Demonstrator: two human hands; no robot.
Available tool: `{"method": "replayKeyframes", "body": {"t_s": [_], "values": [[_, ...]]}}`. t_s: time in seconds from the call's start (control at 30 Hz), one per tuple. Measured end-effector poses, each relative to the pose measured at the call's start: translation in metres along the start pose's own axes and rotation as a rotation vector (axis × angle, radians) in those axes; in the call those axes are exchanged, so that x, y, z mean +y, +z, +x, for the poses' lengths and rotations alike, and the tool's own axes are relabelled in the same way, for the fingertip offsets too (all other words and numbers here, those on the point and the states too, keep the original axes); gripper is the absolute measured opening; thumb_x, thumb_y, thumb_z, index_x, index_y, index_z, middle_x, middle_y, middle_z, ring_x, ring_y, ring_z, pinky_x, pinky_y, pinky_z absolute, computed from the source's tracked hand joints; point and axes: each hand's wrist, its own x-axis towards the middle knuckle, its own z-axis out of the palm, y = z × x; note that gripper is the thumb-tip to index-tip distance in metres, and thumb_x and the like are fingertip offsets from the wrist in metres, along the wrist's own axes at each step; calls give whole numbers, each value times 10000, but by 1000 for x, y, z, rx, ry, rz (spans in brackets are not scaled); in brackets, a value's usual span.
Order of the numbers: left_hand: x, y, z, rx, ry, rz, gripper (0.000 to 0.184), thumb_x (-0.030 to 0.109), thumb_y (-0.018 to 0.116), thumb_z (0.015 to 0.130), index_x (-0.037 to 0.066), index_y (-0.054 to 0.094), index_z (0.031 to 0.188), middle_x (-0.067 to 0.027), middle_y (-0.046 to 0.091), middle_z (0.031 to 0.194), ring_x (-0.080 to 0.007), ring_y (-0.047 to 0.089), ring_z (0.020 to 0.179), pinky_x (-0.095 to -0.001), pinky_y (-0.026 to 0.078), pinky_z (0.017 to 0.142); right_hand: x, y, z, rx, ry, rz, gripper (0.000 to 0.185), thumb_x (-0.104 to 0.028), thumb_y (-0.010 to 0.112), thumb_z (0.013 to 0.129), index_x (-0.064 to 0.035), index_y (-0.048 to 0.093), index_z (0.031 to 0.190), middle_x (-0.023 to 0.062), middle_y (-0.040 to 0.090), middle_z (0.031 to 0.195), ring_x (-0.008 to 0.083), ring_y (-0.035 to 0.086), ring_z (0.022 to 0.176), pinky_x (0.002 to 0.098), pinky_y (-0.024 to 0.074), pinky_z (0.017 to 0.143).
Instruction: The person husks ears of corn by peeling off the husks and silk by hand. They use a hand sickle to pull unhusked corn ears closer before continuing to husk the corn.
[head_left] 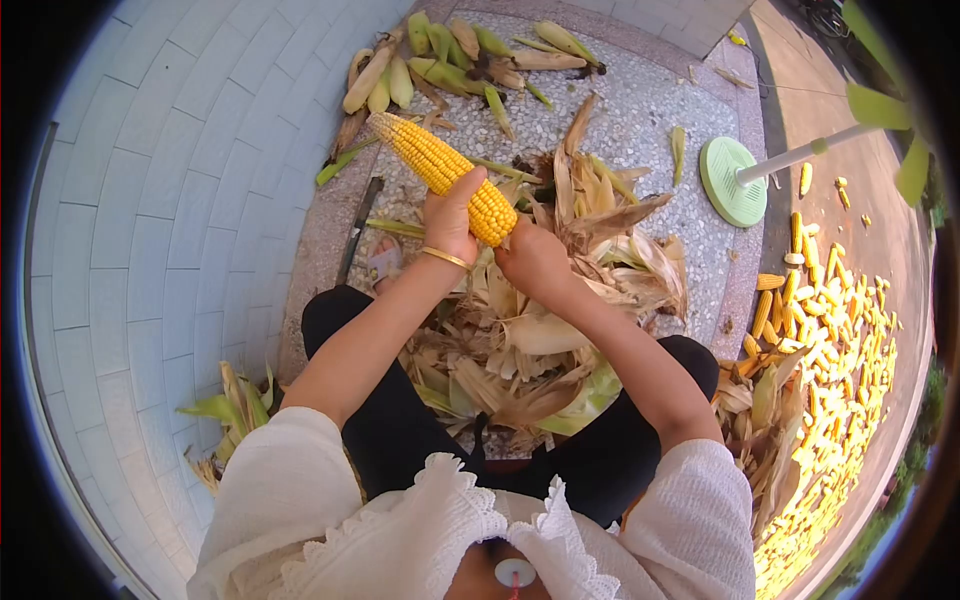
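Corn cob [420,155] held up mid-scene over a loose husk pile [535,335], its tip pointing far left. Edges: pale tiled wall [180,230] closes off the left; bent knees in black trousers [390,425] flank the pile on the near side. More room far right, where speckled floor [640,125] shows between husks and a round green base [730,180] with a pole. Unhusked ears [430,70] heaped at far left, by the wall. Beyond the floor's right edge, brown ground [800,90], sunlit, with a broad spread of yellow cobs [840,370]. Left hand [450,222] wrapped around the cob's lower half, thumb across the kernels. Right hand [535,262] closed on the near-right butt end; its fingertips hidden.
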Motion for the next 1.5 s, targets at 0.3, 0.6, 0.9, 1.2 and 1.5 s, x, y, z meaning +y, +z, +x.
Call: {"method": "replayKeyframes", "body": {"t_s": [0.3, 0.6, 0.9, 1.2, 1.5], "values": [[29, -5, 7, -284, -300, 401, 348, 212, 692, 785, -16, 530, 992, -122, 616, 802, -210, 636, 644, -341, 560, 600, -10, 5, -37, -63, -57, 13, 333, -221, 631, 765, 67, 489, 856, 245, 598, 680, 415, 601, 634, 479, 493, 601], [24, -12, -7, -301, -444, 47, 416, 272, 660, 768, -37, 511, 1004, -172, 623, 836, -276, 650, 726, -393, 567, 677, -11, -26, -46, -304, -81, 429, 344, -307, 628, 885, 24, 558, 946, 91, 600, 697, 147, 584, 647, 310, 476, 607], [27, 1, 34, -66, -119, -8, 411, 287, 649, 773, -9, 477, 1002, -158, 596, 810, -292, 631, 733, -432, 552, 684, -17, -14, 4, -120, 95, 628, 407, -362, 607, 889, 38, 580, 820, 82, 543, 584, 160, 509, 517, 347, 407, 516], [27, 6, 14, -114, -277, 76, 353, 273, 662, 782, -4, 526, 953, -147, 610, 729, -269, 628, 590, -373, 545, 555, -25, -21, -34, 173, -353, 45, 246, -245, 609, 851, -14, 528, 831, 180, 553, 552, 368, 567, 501, 441, 450, 474], [33, 20, -12, -182, 521, 647, 308, 173, 723, 725, -6, 583, 932, -74, 624, 797, -169, 625, 679, -296, 505, 617, -25, -25, -45, -42, -102, 342, 208, -207, 601, 807, -13, 531, 780, 198, 570, 577, 372, 588, 534, 447, 473, 505]]}}
